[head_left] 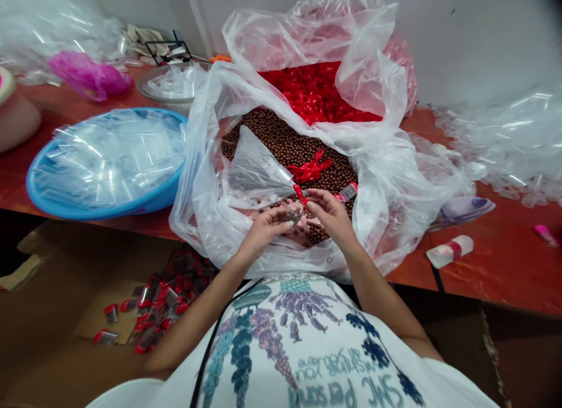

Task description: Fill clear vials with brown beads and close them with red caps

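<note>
My left hand (268, 225) is closed in a pinch on a small clear container (294, 216) that looks partly filled with dark beads. Just beside it, my right hand (328, 213) pinches a small red plastic piece (301, 195) between thumb and fingers. Both hands are over a large clear plastic bag (197, 180) of round brown beads (281, 133). A clear plastic cone (259, 165) lies in the bag, its narrow end by my hands. More red plastic pieces (311, 168) rest on the beads, and a red-capped container (348, 191) lies at the right.
Behind stands a bag of red pieces (320, 92). A blue basin (48, 206) of clear plastic pieces is at the left. Clear plastic (518, 139) and a white roll (451, 251) lie on the right of the red table (496, 273). Filled red-capped containers (162, 297) are piled below left.
</note>
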Available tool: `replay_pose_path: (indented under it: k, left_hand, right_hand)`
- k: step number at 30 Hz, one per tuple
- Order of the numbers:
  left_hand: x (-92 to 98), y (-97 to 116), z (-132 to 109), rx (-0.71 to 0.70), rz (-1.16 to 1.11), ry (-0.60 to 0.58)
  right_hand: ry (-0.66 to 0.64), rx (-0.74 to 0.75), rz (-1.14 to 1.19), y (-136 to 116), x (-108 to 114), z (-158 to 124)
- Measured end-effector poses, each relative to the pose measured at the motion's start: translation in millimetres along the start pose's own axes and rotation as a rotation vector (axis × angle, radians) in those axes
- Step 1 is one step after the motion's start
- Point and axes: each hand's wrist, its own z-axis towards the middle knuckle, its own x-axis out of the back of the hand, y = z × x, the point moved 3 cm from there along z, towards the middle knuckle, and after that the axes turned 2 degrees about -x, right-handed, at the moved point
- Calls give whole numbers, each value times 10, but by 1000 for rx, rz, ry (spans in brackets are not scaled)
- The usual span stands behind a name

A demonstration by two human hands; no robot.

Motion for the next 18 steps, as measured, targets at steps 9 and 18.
replay_pose_path:
  k: [9, 18]
  left_hand:
    - [-36, -45, 40, -77, 32, 23]
    - [-5, -64, 44, -61, 2, 75]
  right_hand:
    - [-5, 320, -424, -161, -70, -61]
    - [-44, 451, -593, -183, -97, -82]
